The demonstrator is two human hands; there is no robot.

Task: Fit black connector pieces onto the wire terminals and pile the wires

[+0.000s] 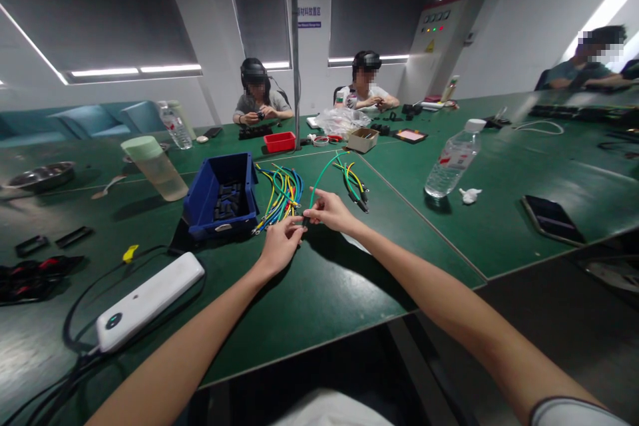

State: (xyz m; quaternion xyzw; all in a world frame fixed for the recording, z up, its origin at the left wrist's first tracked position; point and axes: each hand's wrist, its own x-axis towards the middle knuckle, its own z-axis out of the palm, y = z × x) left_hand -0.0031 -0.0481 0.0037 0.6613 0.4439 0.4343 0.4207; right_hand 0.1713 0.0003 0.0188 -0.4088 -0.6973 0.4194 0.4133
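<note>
Meeting over the worktop (349,293), the two hands work almost touching. The left hand (282,244) has thumb and fingertips drawn together at the wire's dark lower end (306,220); whether that grip is closed on it, I cannot tell. The right hand (329,210) pinches the green wire (319,178) just above that end, and the free length arcs up and away. Judging by that unsupported arc, the wire should be light and springy, easily bent but hard to break; its smooth jacket may roll between fingertips, so close beside the end is the surest hold, with the tail left loose. Beyond, the bin (224,168) of small black pieces (227,203) stands beside a tangled bundle (282,190), whose wires probably snag, while more wires (352,180) lie farther right.
</note>
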